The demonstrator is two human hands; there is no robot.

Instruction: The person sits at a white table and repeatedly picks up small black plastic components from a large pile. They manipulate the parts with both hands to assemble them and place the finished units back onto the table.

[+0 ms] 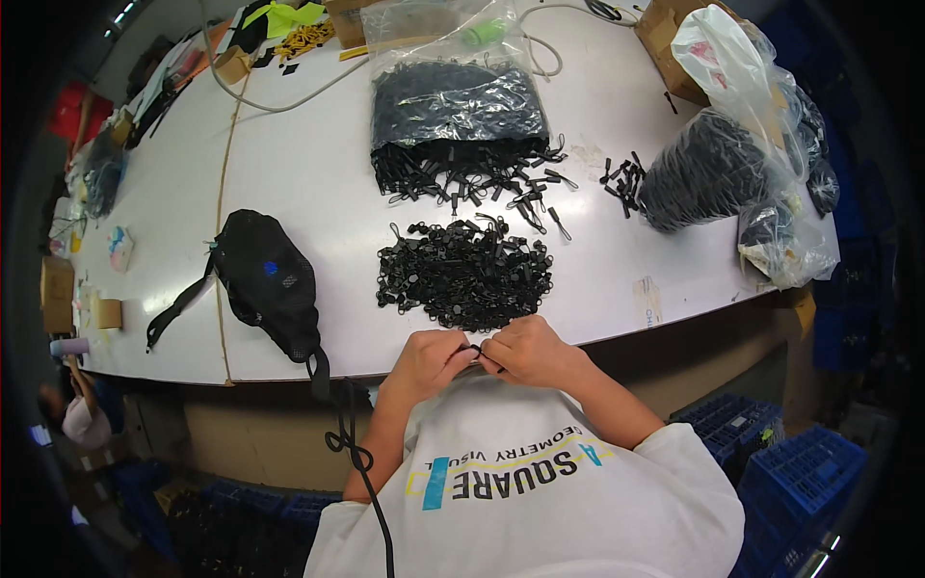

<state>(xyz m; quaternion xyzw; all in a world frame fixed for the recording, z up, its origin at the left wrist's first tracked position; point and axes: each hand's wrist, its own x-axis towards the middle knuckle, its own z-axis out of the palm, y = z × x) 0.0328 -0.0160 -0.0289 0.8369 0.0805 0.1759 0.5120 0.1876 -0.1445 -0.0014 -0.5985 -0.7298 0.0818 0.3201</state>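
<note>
My left hand (pixel 431 362) and my right hand (pixel 530 353) meet at the table's near edge, close in front of my chest. Both are closed, fingertips pinching a small black piece (pixel 474 351) between them; most of it is hidden, so its exact kind does not show. Just beyond my knuckles lies a heap of small black parts (pixel 464 275), some with little loops. Behind the heap, a clear plastic bag (pixel 458 101) lies with its mouth toward me, spilling black zipper pulls (pixel 462 171) with cord loops onto the white table (pixel 318 154).
A black mesh-sided bag (pixel 265 279) with straps lies at left, a black cord hanging off the edge. Filled plastic bags (pixel 708 169) and a cardboard box (pixel 665 48) stand at right. Blue crates (pixel 805 482) sit below. A person (pixel 85 419) is at far left.
</note>
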